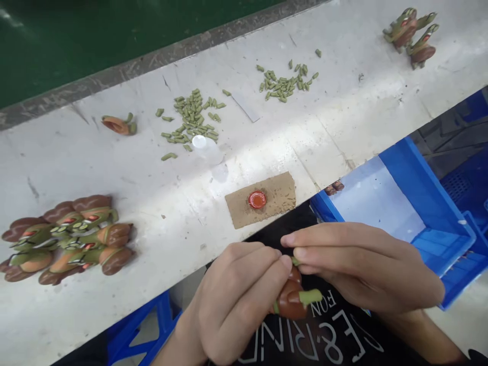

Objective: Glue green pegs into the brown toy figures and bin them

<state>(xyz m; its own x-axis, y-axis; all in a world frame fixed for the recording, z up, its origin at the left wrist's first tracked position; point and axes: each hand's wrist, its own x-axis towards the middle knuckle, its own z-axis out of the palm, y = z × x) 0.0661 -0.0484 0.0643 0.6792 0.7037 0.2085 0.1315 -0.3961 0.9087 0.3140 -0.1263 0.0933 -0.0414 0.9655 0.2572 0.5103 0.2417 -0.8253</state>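
At the far left of the tabletop (152,178), we find a tight cluster of brown-and-green figures (72,234). Toward the back lies a single orange-and-green part (119,125). We then reach a first heap of small green pieces (192,109), a translucent bottle (209,151) with a white cap just beside its near side. In front, off the tabletop's near edge, the left hand (244,295) curls its fingers about a brown figure (292,300), held before the dark shirt (343,325); a green limb (310,296) projects from the figure. Behind these, a thin pale strip (246,108) lies flat, and a cardboard piece (238,208) bears a small red dish (257,200). Farther back we see a second heap of green pieces (284,87). The right hand (366,269) meets the left at the held figure, thumb and fingertips pinching a small green piece (295,261); whether this piece touches the figure, we cannot tell. At the right, we note a blue crate (421,188) below the tabletop with a pale surface inside and, on the tabletop's far end, two more figures (406,30) set close together.
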